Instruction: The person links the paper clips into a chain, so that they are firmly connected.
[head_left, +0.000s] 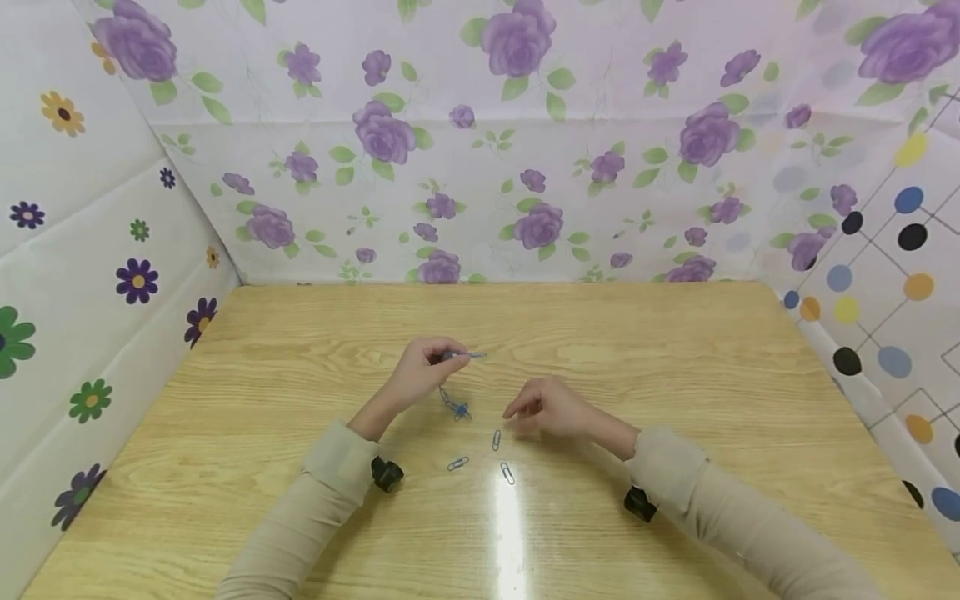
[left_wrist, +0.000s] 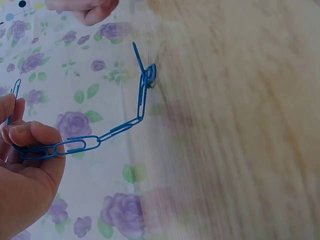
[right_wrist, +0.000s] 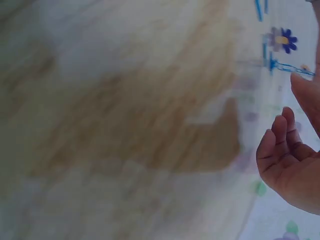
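My left hand [head_left: 422, 369] pinches a blue paper clip [head_left: 477, 355] between thumb and fingertips, its end sticking out to the right. From the same hand hangs a chain of linked blue paper clips [left_wrist: 118, 129], whose far end bunches up on the tabletop in the left wrist view. Bare of any object, my right hand [head_left: 557, 408] hovers with loosely bent fingers to the right of the chain. Just left of and below its fingertips lies one loose paper clip [head_left: 497, 439]. Two others, a lower-right paper clip [head_left: 507, 473] and a left paper clip [head_left: 458, 463], lie nearer me.
The wooden table [head_left: 300, 333] stretches under both arms. A flowered cloth [head_left: 480, 200] stands along its back edge, with patterned cloths at the left and right sides. Each wrist carries a small black camera [head_left: 387, 474].
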